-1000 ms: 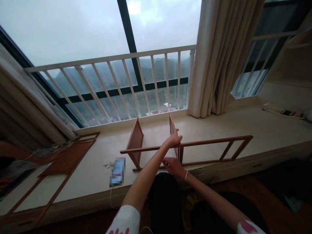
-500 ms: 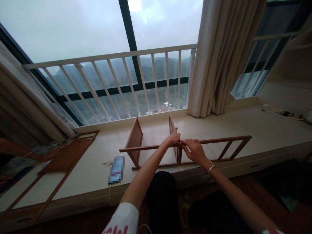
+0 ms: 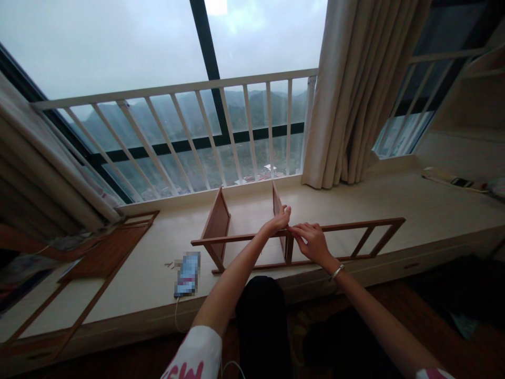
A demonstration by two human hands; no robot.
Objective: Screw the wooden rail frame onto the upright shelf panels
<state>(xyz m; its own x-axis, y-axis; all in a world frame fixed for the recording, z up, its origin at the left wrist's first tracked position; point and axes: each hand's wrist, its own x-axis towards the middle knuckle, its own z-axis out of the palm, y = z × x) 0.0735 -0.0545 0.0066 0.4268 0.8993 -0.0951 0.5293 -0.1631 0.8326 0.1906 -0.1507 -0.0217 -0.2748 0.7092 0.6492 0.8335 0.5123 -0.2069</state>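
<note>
Wooden frame (image 3: 290, 250), under left grip (image 3: 280, 218), at right grip (image 3: 313, 242)

White sleeves (image 3: 203, 343) with pink markings (image 3: 190, 370), black trousers (image 3: 262, 316), thin right-wrist bracelet (image 3: 336, 272)

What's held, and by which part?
Can't tell: left hand and right hand are at the top rail of the frame, by its inner panel; any grip there is unclear.
</note>
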